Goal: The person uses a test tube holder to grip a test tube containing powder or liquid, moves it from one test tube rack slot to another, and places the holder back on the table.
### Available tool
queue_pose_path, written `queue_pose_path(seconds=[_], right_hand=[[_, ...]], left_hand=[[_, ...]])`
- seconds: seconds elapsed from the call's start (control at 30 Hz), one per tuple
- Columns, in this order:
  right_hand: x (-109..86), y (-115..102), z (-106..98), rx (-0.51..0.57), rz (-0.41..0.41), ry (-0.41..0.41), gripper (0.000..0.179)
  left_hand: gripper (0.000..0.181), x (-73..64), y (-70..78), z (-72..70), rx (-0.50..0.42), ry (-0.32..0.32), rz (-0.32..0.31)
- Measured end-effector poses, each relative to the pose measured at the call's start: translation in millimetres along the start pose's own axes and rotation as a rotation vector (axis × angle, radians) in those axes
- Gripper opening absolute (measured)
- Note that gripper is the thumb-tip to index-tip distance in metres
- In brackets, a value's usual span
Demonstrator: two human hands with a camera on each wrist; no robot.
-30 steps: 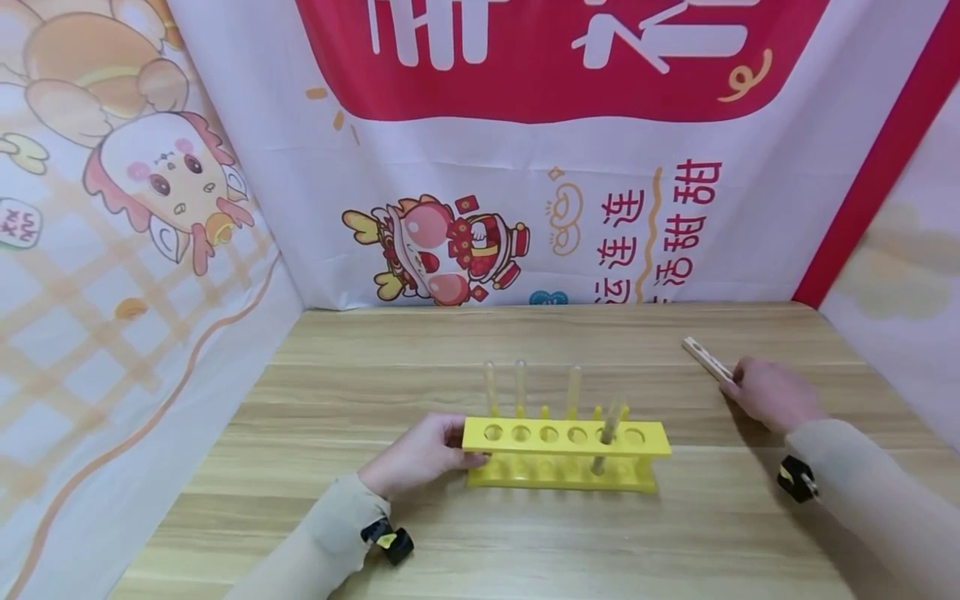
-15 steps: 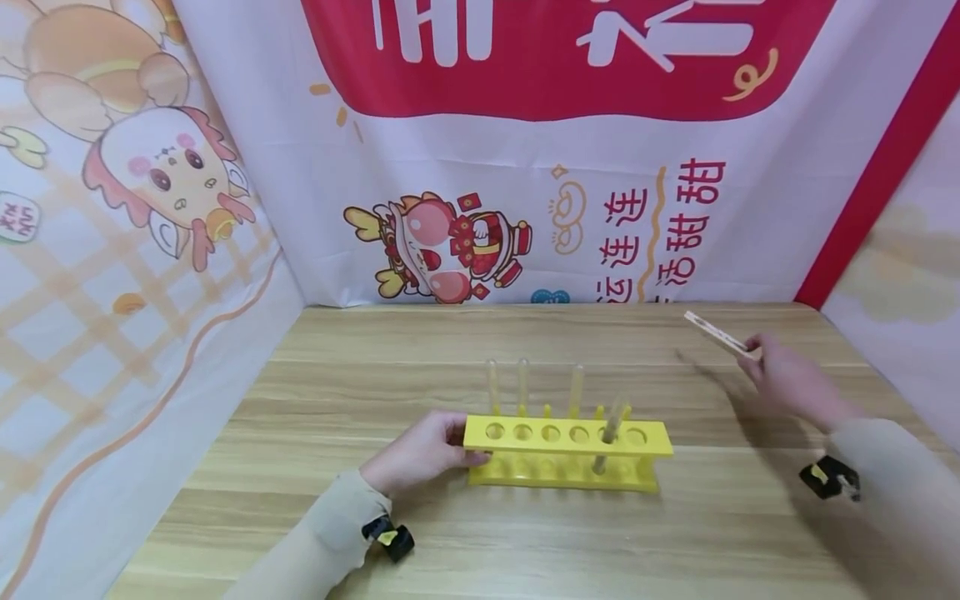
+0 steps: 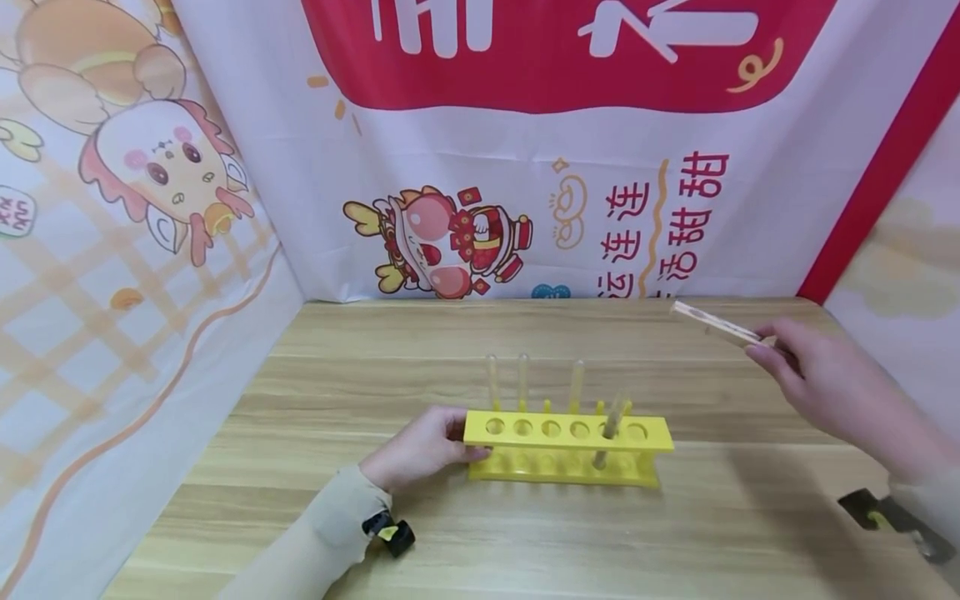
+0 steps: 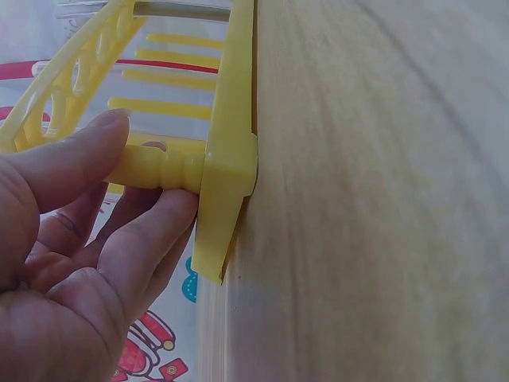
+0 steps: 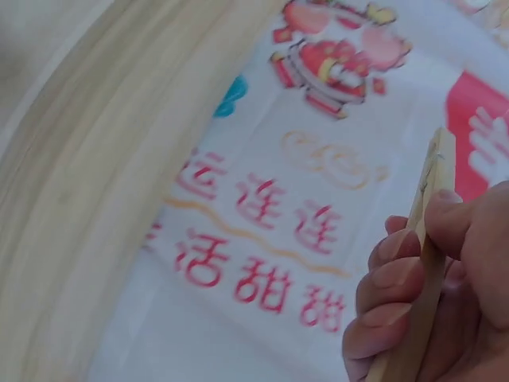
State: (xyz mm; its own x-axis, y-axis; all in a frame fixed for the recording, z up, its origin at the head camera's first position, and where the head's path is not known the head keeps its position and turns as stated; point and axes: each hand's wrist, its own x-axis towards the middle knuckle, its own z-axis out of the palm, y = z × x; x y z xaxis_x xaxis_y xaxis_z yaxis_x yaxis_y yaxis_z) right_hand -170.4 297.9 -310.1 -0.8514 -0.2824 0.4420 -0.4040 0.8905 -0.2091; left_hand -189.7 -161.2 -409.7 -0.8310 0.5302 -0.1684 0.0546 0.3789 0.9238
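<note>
A yellow test tube rack [image 3: 566, 442] stands on the table, and my left hand [image 3: 420, 446] grips its left end. In the left wrist view, thumb and fingers close around the rack's end post [image 4: 171, 169]. One test tube [image 3: 613, 417] leans in a hole towards the right. Behind the top plate, a test tube [image 3: 492, 383], another test tube [image 3: 523, 383] and a third test tube [image 3: 577, 385] sit with rounded ends up. My right hand [image 3: 832, 383] holds a wooden test tube holder [image 3: 716, 323] above the table at the back right, its jaw end pointing left.
The wood-grain table [image 3: 360, 358] meets a printed cloth backdrop [image 3: 300, 208] at the back. Cloth walls also stand along the left and right sides. Black wrist cameras sit on both sleeves, the left camera [image 3: 390, 533] near the table.
My right hand has lifted the test tube holder off the table and drawn back to the right with it. My left hand keeps its grip on the rack, which stays put.
</note>
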Motion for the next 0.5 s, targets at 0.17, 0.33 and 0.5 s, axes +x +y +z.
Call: queue_pose_path(seconds=[0.17, 0.33, 0.5], right_hand=[[-11.8, -28.2, -0.2, -0.046, -0.114, 0.096, 0.012], [-21.2, -48.3, 4.4, -0.028, -0.163, 0.155, 0.011], [-24.1, -59.2, 11.5, -0.019, -0.224, 0.232, 0.026]], left_hand=[[0.03, -0.5, 0.2, -0.1, 0.012, 0.01, -0.006], [0.029, -0.3, 0.6, 0.2, 0.032, 0.014, -0.013], [0.028, -0.1, 0.1, 0.1, 0.037, 0.015, -0.002]])
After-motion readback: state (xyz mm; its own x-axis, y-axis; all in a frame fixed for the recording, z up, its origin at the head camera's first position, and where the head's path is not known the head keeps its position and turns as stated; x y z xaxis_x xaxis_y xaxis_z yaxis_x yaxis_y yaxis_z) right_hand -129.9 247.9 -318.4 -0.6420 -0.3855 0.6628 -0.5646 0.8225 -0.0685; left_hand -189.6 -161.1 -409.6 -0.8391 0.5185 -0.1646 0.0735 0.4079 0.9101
